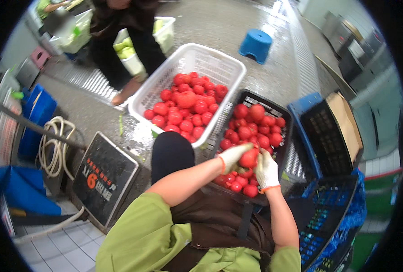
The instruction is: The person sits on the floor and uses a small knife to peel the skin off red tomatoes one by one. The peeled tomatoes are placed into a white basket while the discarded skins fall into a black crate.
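Note:
My left hand [235,156], in a white glove with an orange cuff, holds a red tomato [248,158] from its left side. Gloved the same way, my right hand [267,169] grips that tomato from the right, so both hands share it. They are above a black plastic crate [287,117] that holds many red tomatoes [244,132]. Beside it, up and to the left, stands a white plastic basket [237,64] with more tomatoes [175,118] in its lower part. The fingertips are partly hidden around the tomato.
A person [125,37] in dark clothing stands behind the white basket, near baskets of green vegetables [125,48]. A blue stool [256,46] is on the wet floor. A black platform [104,176] and a coiled hose [53,146] lie left; black crates [327,132] stand right.

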Tool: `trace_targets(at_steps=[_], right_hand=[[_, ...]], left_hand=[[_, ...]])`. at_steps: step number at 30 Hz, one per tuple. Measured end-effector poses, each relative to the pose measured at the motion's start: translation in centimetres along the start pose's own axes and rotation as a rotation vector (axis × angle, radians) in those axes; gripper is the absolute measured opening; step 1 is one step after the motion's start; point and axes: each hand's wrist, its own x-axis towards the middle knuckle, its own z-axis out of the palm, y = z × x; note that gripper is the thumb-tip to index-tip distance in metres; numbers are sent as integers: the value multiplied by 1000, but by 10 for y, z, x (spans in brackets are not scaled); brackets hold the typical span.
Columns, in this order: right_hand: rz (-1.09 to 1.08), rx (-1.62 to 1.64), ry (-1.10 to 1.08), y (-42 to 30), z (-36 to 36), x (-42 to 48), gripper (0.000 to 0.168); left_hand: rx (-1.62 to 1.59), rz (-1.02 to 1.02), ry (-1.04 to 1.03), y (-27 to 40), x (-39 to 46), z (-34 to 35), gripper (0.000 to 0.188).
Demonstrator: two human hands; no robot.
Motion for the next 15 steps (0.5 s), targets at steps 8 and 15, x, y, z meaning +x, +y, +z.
trace_targets(at_steps=[8,15], right_hand=[[-34,-181,-178,-5,-22,-9,12],[-43,-242,-248,-4,-32,-13,11]], left_hand=[[-92,15,15,17,14,-19,52],[22,-26,54,20,12,-5,43]])
